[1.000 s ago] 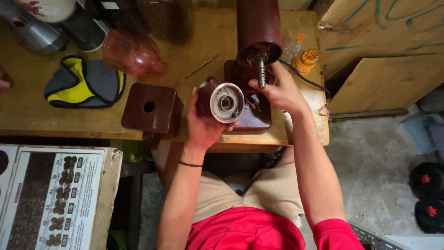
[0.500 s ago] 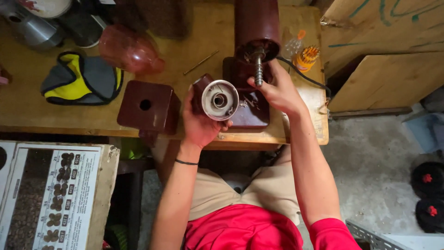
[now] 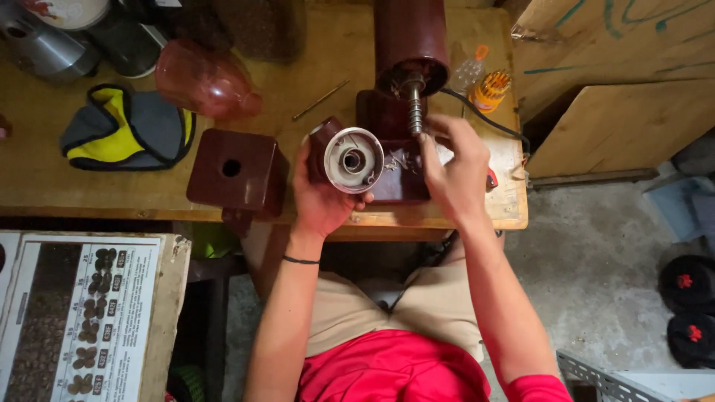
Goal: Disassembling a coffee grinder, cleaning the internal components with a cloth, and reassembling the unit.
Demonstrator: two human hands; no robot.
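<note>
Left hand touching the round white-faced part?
Touching. The head view shows the left hand cupping the round white-faced part, fingers wrapped around its maroon side.

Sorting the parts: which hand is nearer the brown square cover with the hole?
Left. The left hand is just right of the cover; the right hand is farther right.

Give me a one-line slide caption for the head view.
Left hand holds a round grinder part while the right hand reaches beside the maroon machine's screw shaft on a wooden bench.

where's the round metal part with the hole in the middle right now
In the head view, the round metal part sits center frame in the left hand, just left of the dark red machine's threaded shaft.
</note>
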